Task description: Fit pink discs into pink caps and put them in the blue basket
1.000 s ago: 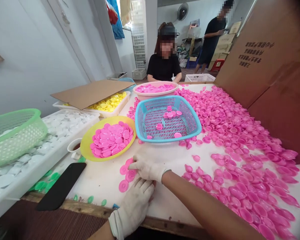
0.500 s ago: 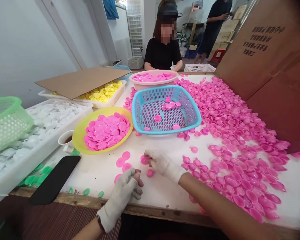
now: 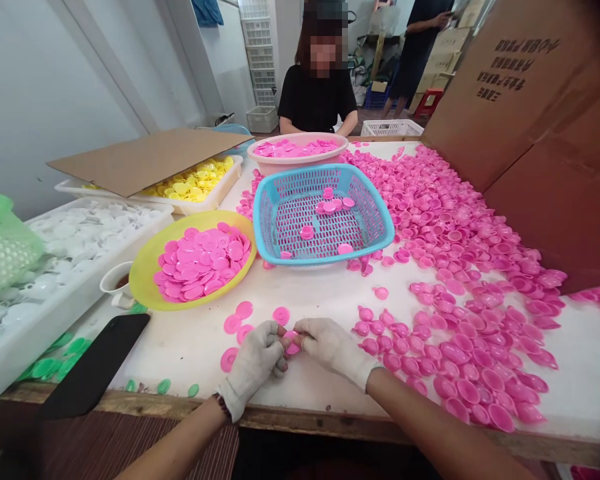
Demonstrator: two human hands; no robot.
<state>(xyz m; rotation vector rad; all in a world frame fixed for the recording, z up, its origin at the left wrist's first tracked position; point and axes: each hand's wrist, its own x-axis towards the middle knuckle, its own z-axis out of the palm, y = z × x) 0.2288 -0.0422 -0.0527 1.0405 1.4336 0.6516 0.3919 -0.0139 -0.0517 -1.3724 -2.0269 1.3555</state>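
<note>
A small pink plastic piece [image 3: 292, 343] is pinched between my two hands above the front of the table, its exact shape partly covered by fingers. My right hand [image 3: 333, 348], in a white glove with bare fingertips, grips its right side. From the left, the closed fingertips of my left hand [image 3: 257, 363], gloved alike, meet the piece. Just beyond the hands lies a flat pink disc [image 3: 281, 315]. More pink discs [image 3: 232, 324] are scattered beside my left hand. To the right spread many pink cup-shaped pieces with pointed ends [image 3: 463, 363].
A blue basket [image 3: 325, 259] with some pink pieces stands ahead, beside a yellow bowl [image 3: 143, 280] of pink discs. At the left are a black phone [image 3: 97, 363], a cup [image 3: 111, 279] and a white tray [image 3: 87, 303]. Another person [image 3: 315, 100] sits opposite; cardboard [image 3: 545, 147] rises at right.
My right hand has drawn back from the disc and taken up a small pink piece nearby. My left hand has moved up and right to meet it. The view has shifted slightly.
</note>
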